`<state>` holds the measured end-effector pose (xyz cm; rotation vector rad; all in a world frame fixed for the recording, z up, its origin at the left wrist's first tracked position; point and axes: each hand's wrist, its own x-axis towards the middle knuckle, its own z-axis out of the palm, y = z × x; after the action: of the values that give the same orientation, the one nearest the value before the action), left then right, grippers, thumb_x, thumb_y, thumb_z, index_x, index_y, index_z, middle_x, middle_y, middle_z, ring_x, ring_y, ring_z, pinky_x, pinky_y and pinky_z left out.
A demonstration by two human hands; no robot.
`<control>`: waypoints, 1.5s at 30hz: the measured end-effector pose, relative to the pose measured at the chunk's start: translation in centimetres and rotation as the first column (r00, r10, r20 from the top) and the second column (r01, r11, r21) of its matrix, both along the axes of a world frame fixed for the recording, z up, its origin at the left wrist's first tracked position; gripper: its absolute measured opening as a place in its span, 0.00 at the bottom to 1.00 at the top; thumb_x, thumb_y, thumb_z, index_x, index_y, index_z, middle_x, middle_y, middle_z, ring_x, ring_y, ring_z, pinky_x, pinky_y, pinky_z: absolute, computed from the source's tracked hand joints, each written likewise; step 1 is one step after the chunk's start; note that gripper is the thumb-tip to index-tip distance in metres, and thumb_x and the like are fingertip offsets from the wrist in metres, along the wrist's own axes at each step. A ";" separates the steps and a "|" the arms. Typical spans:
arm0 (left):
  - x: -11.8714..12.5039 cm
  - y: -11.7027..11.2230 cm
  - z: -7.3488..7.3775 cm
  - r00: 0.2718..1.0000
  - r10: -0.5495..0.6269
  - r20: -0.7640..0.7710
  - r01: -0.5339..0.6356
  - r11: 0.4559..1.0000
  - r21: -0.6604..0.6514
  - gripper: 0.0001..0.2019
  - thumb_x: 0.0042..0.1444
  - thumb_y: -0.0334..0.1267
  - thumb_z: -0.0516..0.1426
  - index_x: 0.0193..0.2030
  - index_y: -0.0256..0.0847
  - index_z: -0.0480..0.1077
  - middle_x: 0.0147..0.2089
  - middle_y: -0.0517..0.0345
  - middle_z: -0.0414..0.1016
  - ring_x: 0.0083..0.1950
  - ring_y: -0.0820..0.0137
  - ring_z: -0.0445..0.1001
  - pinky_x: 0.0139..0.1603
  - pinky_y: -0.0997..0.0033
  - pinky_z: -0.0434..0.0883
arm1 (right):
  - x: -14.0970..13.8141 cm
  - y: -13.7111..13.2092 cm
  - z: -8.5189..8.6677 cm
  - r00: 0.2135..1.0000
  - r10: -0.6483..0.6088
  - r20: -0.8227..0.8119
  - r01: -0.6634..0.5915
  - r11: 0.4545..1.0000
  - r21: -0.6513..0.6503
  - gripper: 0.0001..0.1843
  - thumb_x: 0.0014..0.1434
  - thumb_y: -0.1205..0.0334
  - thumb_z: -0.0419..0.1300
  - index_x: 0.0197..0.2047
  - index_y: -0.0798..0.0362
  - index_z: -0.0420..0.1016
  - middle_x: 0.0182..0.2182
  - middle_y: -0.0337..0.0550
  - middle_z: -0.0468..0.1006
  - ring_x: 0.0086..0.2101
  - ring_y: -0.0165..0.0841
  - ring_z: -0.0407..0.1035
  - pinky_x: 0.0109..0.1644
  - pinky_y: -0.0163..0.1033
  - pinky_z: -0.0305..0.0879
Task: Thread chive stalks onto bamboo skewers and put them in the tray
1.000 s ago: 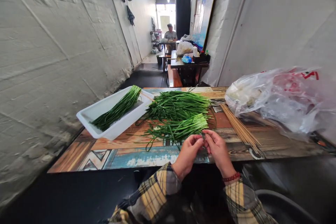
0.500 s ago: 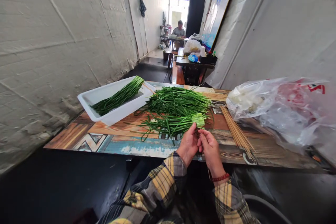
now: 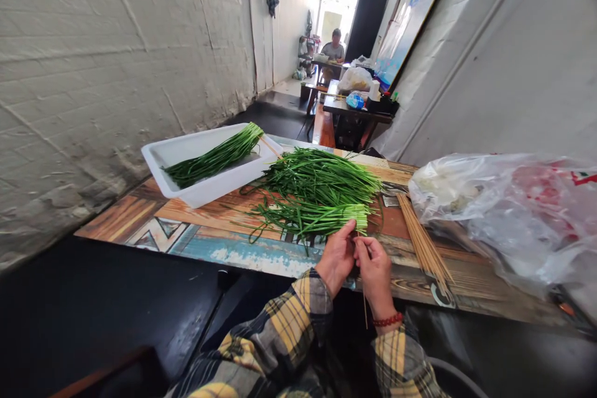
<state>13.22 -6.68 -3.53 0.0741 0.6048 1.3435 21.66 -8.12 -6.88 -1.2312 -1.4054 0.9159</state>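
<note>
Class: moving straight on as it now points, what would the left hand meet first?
Most likely the near green bunch, at its pale ends just beyond the left hand; depth leaves unclear whether they touch.

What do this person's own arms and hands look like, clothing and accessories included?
Both hands, the left hand and the right hand, are bare, without gloves. The left sleeve and right sleeve are long, in yellow, grey and black plaid with pale lines. A dark red beaded bracelet circles the right wrist.
</note>
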 end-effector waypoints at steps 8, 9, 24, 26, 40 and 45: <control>0.7 0.3 -0.5 0.996 0.084 -0.026 -0.086 0.994 -0.071 0.16 0.43 0.39 0.66 0.22 0.36 0.63 0.16 0.67 0.63 0.13 0.81 0.58 0.14 0.77 0.49 | 0.1 -0.3 0.3 0.998 -0.027 0.053 0.026 0.999 0.018 0.18 0.59 0.47 0.56 0.31 0.54 0.71 0.19 0.33 0.66 0.21 0.28 0.59 0.29 0.33 0.58; 0.8 0.2 -0.6 0.995 0.099 -0.026 -0.100 0.993 -0.061 0.15 0.42 0.38 0.67 0.23 0.36 0.63 0.16 0.67 0.63 0.14 0.81 0.58 0.14 0.77 0.49 | 0.2 -0.3 0.3 0.998 -0.034 0.055 0.033 0.999 0.024 0.18 0.59 0.47 0.55 0.30 0.54 0.70 0.19 0.33 0.66 0.22 0.28 0.60 0.29 0.33 0.58; 0.3 0.0 0.3 0.996 -0.008 0.086 0.004 0.999 0.040 0.15 0.46 0.44 0.64 0.29 0.35 0.67 0.18 0.64 0.67 0.14 0.79 0.61 0.12 0.78 0.49 | 0.0 -0.6 0.5 0.998 -0.044 -0.036 0.045 0.999 0.023 0.19 0.56 0.46 0.58 0.28 0.55 0.72 0.17 0.34 0.67 0.20 0.28 0.59 0.27 0.34 0.57; 0.2 0.1 0.5 0.994 -0.036 0.103 0.032 0.999 0.038 0.15 0.48 0.46 0.63 0.29 0.36 0.67 0.17 0.64 0.66 0.14 0.78 0.61 0.12 0.77 0.49 | 0.1 -0.5 0.4 0.999 -0.046 -0.021 0.047 0.998 0.033 0.19 0.56 0.46 0.58 0.29 0.55 0.72 0.18 0.35 0.68 0.20 0.28 0.60 0.27 0.34 0.57; 0.8 0.3 -0.1 0.990 0.123 -0.062 -0.123 0.992 -0.006 0.18 0.40 0.44 0.67 0.27 0.36 0.64 0.17 0.67 0.64 0.14 0.80 0.59 0.14 0.78 0.50 | 0.3 -0.7 0.2 0.999 -0.024 0.040 0.022 0.998 0.060 0.17 0.60 0.51 0.56 0.27 0.54 0.68 0.19 0.33 0.66 0.22 0.27 0.59 0.28 0.32 0.56; 0.8 0.1 -0.8 0.988 0.116 -0.100 -0.113 0.993 0.037 0.18 0.40 0.43 0.68 0.29 0.34 0.66 0.19 0.66 0.65 0.15 0.80 0.60 0.15 0.78 0.51 | 0.4 -0.6 -0.1 0.999 -0.025 0.024 0.023 0.998 0.063 0.16 0.60 0.51 0.56 0.27 0.54 0.68 0.20 0.34 0.66 0.22 0.27 0.59 0.29 0.32 0.57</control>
<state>14.07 -6.55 -4.33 0.1362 0.6823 1.4674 22.08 -8.76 -6.95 -1.2134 -1.4255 0.8366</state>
